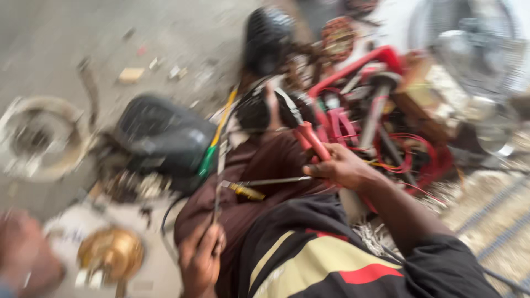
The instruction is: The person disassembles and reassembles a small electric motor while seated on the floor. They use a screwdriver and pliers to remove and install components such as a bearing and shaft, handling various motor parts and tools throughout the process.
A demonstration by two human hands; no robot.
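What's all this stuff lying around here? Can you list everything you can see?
Pliers: one, red handles, gripped in the right hand.
Screwdriver: one, yellow handle, lying on the lap.
Wires: a tangle, red, right of the pliers.
Black casing: one, on the floor at left.
Grey metal ring: one, far left, blurred.
Brass-coloured round part: one, lower left.
Fan guard: one, grey wire, upper right.
Another person's hand: one, bottom left corner, blurred.
Right hand: holds the pliers.
Left hand: pinches a thin dark wire; too blurred to say more.
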